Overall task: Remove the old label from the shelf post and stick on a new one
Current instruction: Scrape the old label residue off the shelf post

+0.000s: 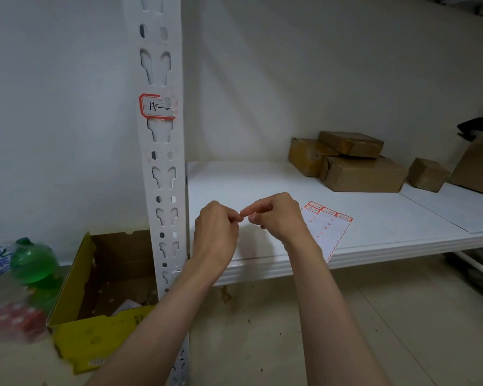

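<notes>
The white slotted shelf post [162,168] stands at left of centre. On it, at upper height, is the old red-bordered label [155,106] with handwriting; its upper right part is torn away, leaving white residue. My left hand [215,229] and my right hand [279,215] are held together in front of the shelf edge, below and right of the label, fingertips pinched and touching each other. Anything between the fingertips is too small to make out. A sheet of new red-bordered labels [328,232] lies on the white shelf board [388,215], just right of my right hand.
Several brown cardboard parcels [354,162] sit at the back right of the shelf. On the floor at left is an open yellow cardboard box [95,324], with a green bottle [34,263] and red items beside it. A tiled floor lies below.
</notes>
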{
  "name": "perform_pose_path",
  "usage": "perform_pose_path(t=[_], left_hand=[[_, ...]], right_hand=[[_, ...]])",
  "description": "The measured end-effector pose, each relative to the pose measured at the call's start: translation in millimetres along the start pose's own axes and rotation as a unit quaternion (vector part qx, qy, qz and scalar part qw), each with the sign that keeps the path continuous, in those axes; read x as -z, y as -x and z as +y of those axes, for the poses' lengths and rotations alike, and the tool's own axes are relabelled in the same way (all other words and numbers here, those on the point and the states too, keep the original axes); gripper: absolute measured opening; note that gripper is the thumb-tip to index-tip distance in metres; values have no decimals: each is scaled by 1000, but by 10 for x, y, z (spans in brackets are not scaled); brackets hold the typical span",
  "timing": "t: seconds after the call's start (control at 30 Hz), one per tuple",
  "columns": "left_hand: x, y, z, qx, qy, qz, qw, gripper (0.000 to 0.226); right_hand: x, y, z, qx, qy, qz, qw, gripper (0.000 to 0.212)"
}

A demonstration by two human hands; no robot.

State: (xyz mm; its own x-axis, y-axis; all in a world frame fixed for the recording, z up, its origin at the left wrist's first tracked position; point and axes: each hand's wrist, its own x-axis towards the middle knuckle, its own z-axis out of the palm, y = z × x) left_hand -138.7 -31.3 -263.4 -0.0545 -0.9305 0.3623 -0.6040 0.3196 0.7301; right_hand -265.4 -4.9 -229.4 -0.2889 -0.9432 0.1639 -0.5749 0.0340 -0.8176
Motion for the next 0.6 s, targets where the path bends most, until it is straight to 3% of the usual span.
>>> perform_pose_path(t=[0.23,0.43,0.6], left_hand=[[5,-10,32,1,36,2,999,27],[96,-40,89,30,131,5,991,6],[116,-46,105,47,144,39,988,26]], right_hand=[[-12,-15,-10,-7,-45,33,998,22],[18,-7,-48,1,-141,65,988,11],[7,-27,-11,5,-174,78,982,12]])
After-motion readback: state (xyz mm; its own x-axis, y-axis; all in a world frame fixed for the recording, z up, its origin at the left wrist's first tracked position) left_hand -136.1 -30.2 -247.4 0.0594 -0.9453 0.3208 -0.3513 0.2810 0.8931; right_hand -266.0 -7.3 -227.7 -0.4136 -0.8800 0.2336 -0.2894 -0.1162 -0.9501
